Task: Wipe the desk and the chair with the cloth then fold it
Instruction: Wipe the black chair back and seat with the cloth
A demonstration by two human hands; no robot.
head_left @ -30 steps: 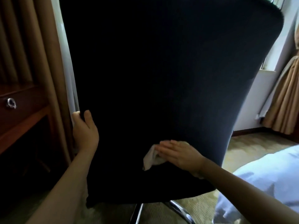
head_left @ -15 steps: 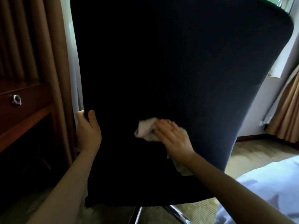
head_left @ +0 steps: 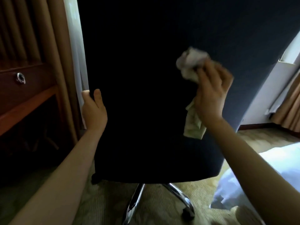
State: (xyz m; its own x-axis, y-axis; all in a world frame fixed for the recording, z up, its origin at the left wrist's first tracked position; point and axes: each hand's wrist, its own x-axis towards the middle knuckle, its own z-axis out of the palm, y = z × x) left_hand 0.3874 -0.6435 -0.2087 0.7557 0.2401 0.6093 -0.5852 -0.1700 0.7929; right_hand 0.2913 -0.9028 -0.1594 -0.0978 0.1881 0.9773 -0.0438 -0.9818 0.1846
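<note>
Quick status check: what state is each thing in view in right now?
Cloth: bunched, gripped in right hand, one end hanging loose.
Chair: upright, back toward camera.
Left hand: gripping the chair's left edge.
Drawer: closed.
Curtain: hanging beside the chair.

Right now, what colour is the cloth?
Pale off-white, slightly greenish at its hanging end; the cloth shows best in the head view.

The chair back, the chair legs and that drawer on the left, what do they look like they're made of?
Chair back: looks like dark matte fabric, a faint woven texture where light hits it. Chair legs: probably polished chrome metal, with bright mirror-like reflections. Drawer: reddish-brown wood or wood veneer, slight sheen, with a shiny metal ring pull.
</note>
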